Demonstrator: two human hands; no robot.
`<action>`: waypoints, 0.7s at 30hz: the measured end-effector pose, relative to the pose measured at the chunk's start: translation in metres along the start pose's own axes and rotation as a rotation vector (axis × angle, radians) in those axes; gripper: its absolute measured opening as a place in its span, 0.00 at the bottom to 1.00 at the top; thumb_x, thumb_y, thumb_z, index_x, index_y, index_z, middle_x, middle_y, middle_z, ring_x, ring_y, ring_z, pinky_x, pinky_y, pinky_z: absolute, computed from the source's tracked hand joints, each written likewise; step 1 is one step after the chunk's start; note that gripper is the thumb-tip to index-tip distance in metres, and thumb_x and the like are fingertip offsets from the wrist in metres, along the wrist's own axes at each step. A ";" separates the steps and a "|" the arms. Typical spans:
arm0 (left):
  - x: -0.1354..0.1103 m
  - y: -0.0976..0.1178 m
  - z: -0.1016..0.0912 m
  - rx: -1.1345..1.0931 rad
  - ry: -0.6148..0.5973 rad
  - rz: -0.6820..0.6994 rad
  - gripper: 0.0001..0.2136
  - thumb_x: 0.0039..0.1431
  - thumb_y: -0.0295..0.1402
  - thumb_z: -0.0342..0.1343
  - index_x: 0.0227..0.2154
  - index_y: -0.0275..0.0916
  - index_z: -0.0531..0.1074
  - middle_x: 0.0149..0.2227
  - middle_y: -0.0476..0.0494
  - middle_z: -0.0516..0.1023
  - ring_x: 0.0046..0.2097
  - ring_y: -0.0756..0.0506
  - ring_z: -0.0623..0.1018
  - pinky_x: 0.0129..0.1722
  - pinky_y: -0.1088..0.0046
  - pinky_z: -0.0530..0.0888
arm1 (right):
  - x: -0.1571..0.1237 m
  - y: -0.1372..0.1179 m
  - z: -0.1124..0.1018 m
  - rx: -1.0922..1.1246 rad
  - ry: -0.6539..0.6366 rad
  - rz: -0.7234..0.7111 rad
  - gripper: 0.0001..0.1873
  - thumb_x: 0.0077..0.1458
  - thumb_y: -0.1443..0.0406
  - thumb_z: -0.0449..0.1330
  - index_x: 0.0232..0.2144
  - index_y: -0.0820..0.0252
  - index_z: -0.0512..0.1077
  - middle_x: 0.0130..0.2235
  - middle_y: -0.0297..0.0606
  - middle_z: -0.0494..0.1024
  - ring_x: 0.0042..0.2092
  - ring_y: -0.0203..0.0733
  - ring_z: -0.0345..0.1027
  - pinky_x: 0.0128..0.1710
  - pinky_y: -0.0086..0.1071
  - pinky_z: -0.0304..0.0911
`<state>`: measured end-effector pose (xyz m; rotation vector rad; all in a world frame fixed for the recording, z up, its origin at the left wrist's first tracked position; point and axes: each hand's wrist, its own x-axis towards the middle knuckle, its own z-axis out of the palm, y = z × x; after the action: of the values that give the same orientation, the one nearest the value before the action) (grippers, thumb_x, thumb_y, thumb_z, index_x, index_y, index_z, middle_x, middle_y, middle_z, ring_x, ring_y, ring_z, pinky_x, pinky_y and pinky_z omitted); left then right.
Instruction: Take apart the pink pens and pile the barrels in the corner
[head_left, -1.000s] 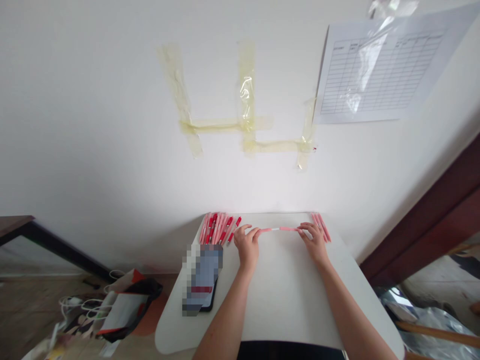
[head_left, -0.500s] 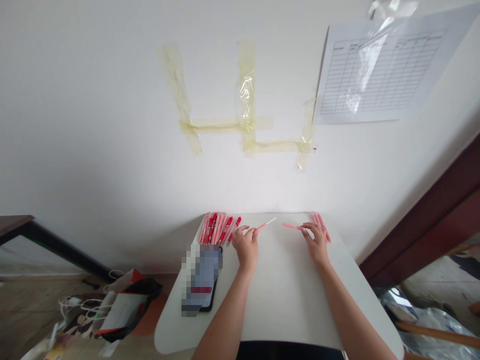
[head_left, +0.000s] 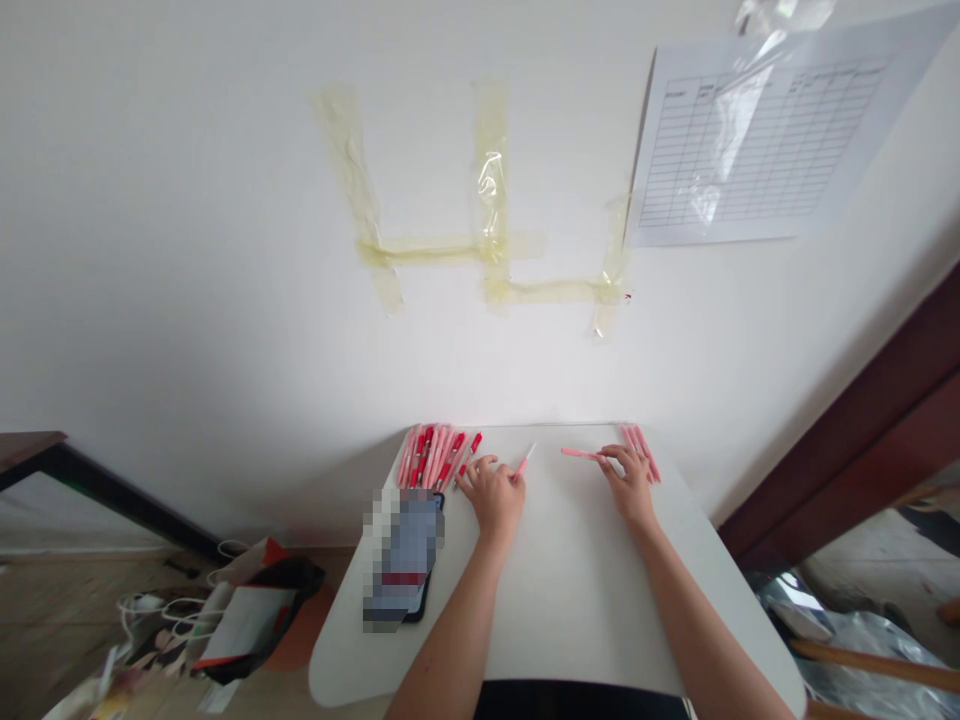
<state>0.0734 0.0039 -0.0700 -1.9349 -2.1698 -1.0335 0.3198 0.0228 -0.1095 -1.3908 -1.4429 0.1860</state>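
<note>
My left hand (head_left: 491,497) is shut on a short pink pen barrel (head_left: 522,464), whose thin white tip points away from me. My right hand (head_left: 630,480) pinches a longer pink pen piece (head_left: 579,454) that points left across the white table (head_left: 570,600). The two pieces are apart, with a gap between them. Beside my left hand lies a row of several pink pens with red parts (head_left: 437,457). Just past my right fingers lie several pink pen pieces (head_left: 641,453). A phone (head_left: 403,560), partly blurred out, lies near my left hand.
The table's far edge meets a white wall with strips of yellowed tape (head_left: 491,190) and a ruled paper form (head_left: 761,145). Past the table's left side, a bag (head_left: 251,620) and white cables (head_left: 154,605) lie on the floor. A dark red door frame (head_left: 847,450) stands right.
The pink pen has come apart into two pieces, one in each hand. The left piece has turned more upright, with my left hand shifting slightly left.
</note>
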 end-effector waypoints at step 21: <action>0.000 0.001 0.001 0.013 -0.039 -0.033 0.06 0.55 0.35 0.59 0.31 0.41 0.78 0.50 0.38 0.73 0.57 0.34 0.67 0.64 0.35 0.48 | 0.000 0.002 0.000 0.000 -0.032 -0.024 0.25 0.61 0.42 0.53 0.37 0.52 0.77 0.44 0.42 0.78 0.51 0.53 0.65 0.55 0.49 0.55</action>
<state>0.0745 0.0041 -0.0707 -1.9365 -2.2301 -0.9928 0.3205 0.0232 -0.1109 -1.3752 -1.4856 0.1942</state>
